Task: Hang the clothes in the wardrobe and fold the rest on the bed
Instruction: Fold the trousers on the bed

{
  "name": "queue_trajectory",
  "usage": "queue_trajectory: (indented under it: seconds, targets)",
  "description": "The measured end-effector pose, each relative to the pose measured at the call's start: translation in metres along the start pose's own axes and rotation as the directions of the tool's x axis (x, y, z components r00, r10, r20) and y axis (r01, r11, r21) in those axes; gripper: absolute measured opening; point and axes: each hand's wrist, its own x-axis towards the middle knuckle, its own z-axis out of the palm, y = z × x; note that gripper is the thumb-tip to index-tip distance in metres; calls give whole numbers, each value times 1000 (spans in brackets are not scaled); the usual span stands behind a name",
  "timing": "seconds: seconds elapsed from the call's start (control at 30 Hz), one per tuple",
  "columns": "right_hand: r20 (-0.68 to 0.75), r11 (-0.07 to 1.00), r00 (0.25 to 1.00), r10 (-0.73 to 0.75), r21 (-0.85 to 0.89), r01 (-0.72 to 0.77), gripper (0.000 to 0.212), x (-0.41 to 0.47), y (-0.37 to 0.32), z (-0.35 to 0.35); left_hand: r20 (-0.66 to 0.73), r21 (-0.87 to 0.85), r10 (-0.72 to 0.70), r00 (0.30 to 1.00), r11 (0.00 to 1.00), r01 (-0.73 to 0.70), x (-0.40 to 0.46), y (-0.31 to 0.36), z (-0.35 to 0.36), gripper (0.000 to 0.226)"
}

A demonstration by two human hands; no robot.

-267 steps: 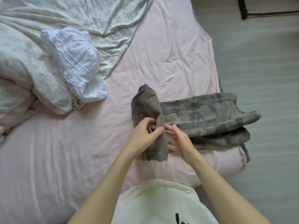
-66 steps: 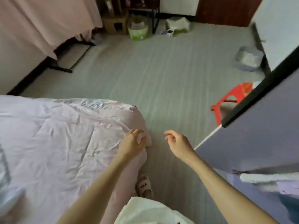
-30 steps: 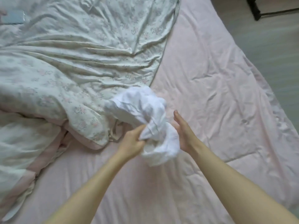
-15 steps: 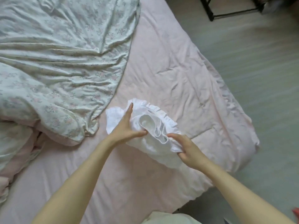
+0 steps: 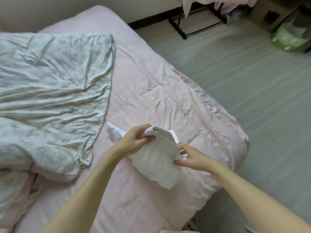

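A white ruffled garment is held just above the pink bed sheet, near the bed's foot corner. My left hand grips its waistband end, with the fingers curled round the fabric. At the garment's right edge my right hand pinches the cloth between thumb and fingers. The scalloped hem hangs down toward me, and a ruffled part sticks out behind my left hand.
A pale floral duvet lies crumpled over the left half of the bed. Grey floor runs along the right. A black metal rack with pink cloth and a green bin stand at the far wall.
Both hands have shifted their hold on the white garment and stretched it out between them; the left now grips the waistband instead of lying flat on it. The view has tilted up toward the wall.
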Motion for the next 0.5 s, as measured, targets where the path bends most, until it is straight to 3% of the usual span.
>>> queue_trajectory:
  seconds: [0.07,0.13,0.2,0.3,0.37,0.5]
  targets:
    - [-88,1000,996,10,-4,-11,26,-11,-11,-28,-27,18,93,995,996,-93,6,39,-7,16]
    - [-277,1000,961,-5,-8,3,12,-18,-20,-55,-42,27,163,986,986,-162,9,70,-12,7]
    - [-500,993,866,-22,86,75,15,-34,-34,-81,-30,49,225,974,974,-223,8,98,-12,8]
    - [-665,958,741,-93,143,249,32,-60,-58,-107,-9,115,271,963,956,-268,5,122,-8,5]
    - [-678,940,706,-203,68,335,38,-82,-75,-119,0,167,282,959,946,-278,5,134,-2,8]
    - [-503,914,784,-364,-31,404,38,-122,-102,-128,-30,171,303,953,940,-294,10,151,8,9]
